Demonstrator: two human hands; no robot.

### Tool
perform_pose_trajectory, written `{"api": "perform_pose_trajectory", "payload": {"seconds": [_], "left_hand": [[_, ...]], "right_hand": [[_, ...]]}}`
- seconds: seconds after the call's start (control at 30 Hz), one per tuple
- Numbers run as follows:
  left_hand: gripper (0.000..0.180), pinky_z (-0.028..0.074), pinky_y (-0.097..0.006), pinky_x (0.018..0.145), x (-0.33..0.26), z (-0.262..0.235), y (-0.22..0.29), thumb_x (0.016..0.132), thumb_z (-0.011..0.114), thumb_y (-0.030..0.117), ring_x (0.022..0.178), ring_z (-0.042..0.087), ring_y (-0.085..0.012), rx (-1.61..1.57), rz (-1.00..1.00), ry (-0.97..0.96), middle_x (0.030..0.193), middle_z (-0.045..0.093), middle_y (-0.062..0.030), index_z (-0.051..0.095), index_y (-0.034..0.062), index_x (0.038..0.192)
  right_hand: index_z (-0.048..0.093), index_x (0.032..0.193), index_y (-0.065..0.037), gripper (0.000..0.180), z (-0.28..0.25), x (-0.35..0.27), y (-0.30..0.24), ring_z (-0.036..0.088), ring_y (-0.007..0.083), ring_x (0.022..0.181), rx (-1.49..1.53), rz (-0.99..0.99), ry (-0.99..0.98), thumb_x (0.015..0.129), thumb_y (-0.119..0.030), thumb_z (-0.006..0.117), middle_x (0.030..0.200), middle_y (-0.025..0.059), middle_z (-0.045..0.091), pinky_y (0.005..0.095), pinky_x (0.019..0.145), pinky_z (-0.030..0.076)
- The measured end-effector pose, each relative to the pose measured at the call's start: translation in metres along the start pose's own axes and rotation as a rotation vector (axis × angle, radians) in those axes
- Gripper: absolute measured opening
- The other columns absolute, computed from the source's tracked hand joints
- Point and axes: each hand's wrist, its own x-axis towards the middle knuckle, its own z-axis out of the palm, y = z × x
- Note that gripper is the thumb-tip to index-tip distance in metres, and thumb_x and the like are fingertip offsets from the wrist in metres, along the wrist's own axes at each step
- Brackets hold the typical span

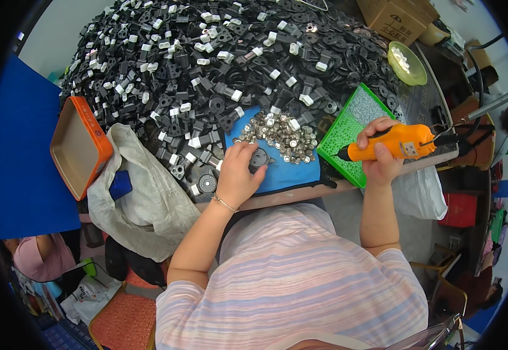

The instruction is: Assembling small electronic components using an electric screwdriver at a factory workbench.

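My left hand (237, 178) is closed on a round black plastic part (258, 158) at the left of a blue mat (292, 176). My right hand (382, 168) grips an orange electric screwdriver (403, 142). Its dark tip points left, above a green perforated tray (340, 137) that stands at the table's front edge. Small silvery screws (368, 108) lie heaped in the tray's far part. Between the hands, a pile of small shiny metal pieces (286, 137) rests on the mat. Another round black part with a white tab (207, 184) lies left of my left hand.
A large heap of black parts, many with white tabs (207, 64), covers the table's far side. An orange box (82, 146) and a whitish sack (143, 192) stand at left. A yellow-green bowl (408, 67) and a cardboard box (397, 20) sit at far right.
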Motion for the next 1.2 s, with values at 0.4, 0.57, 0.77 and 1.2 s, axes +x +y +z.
{"api": "perform_pose_trajectory", "payload": {"seconds": [0.4, 0.57, 0.77, 1.2], "left_hand": [[0.043, 0.048, -0.036, 0.074, -0.007, 0.001, 0.014, 0.061, 0.08, 0.016, 0.086, 0.056, -0.0303, 0.022, -0.042, 0.045, 0.094, 0.058, -0.0125, 0.059, -0.0002, 0.095], [0.043, 0.048, -0.035, 0.074, -0.007, -0.002, 0.011, 0.062, 0.08, 0.014, 0.085, 0.057, -0.0303, -0.012, -0.062, -0.016, 0.095, 0.057, -0.0126, 0.059, 0.0, 0.097], [0.047, 0.05, -0.031, 0.066, -0.012, 0.005, 0.01, 0.065, 0.079, 0.015, 0.084, 0.059, -0.0269, -0.023, -0.131, -0.018, 0.106, 0.055, -0.0131, 0.059, 0.0027, 0.106], [0.05, 0.051, -0.028, 0.071, -0.001, 0.033, 0.021, 0.065, 0.078, 0.008, 0.094, 0.059, -0.0245, -0.298, -0.065, -0.213, 0.119, 0.054, -0.0124, 0.057, 0.0021, 0.11]], "right_hand": [[0.05, 0.099, 0.003, 0.028, 0.0, 0.001, 0.002, 0.056, 0.0182, 0.067, 0.0, -0.002, -0.013, 0.075, -0.006, 0.063, 0.089, 0.013, 0.053, 0.0283, 0.063, 0.048], [0.05, 0.099, 0.003, 0.029, 0.0, 0.002, 0.0, 0.056, 0.0182, 0.067, 0.004, -0.006, -0.011, 0.075, -0.006, 0.064, 0.089, 0.013, 0.053, 0.0281, 0.063, 0.048], [0.05, 0.099, 0.002, 0.029, -0.005, 0.002, -0.002, 0.056, 0.0182, 0.067, -0.02, -0.023, 0.028, 0.075, -0.006, 0.065, 0.088, 0.0126, 0.053, 0.028, 0.063, 0.048], [0.05, 0.097, 0.002, 0.026, -0.009, -0.002, 0.011, 0.056, 0.0178, 0.065, -0.086, -0.134, 0.051, 0.077, -0.006, 0.064, 0.089, 0.0126, 0.052, 0.028, 0.062, 0.048]]}}
